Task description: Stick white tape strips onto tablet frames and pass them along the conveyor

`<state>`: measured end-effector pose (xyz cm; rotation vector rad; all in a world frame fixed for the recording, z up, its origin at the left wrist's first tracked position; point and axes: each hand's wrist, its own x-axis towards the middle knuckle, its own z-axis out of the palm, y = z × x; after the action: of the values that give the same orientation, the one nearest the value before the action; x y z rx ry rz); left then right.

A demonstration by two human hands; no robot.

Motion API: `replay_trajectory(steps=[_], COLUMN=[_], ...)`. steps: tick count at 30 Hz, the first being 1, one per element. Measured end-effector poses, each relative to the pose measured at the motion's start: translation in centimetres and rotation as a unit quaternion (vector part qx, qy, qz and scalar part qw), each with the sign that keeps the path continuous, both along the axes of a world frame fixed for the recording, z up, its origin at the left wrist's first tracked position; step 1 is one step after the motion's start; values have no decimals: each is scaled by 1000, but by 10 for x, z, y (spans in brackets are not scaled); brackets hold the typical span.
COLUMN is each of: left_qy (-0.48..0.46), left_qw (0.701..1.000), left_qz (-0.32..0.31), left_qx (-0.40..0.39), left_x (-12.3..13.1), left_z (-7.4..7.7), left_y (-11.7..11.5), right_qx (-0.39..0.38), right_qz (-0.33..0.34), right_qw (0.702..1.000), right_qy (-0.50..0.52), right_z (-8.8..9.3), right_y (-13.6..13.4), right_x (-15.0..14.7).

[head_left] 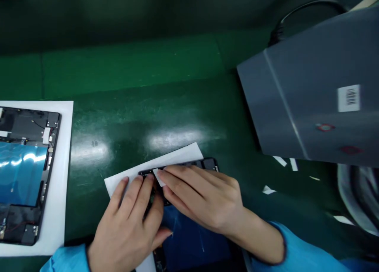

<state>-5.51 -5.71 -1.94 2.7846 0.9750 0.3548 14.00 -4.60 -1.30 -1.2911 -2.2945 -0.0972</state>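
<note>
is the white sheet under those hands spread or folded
Spread flat: the white sheet lies on the green mat, no fold along its exposed edges; the left hand and right hand hide the rest.

Bright overhead light throws white glare on the glossy green bench and blue film; the barcode label blurs; the hands cast soft shadows.

A green counter fills the view. At left, an opened tablet lies on a white sheet, showing a shiny blue panel and black inner parts. At right, a gray machine with a barcode label juts in at an angle, a black cable behind it and white paper scraps on the counter below.
</note>
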Motion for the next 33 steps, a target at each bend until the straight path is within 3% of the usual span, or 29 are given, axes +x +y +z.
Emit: replay_trajectory(steps=[33], left_qy=[19], left_qw=[1000], left_qz=[-6], left_qx=[3], left_x=[0], left_z=[3], left_y=[0], right_qx=[1], right_qz=[5], right_qw=[998], right_qy=[-59], right_z=[-7], right_y=[-7], right_x=[-1])
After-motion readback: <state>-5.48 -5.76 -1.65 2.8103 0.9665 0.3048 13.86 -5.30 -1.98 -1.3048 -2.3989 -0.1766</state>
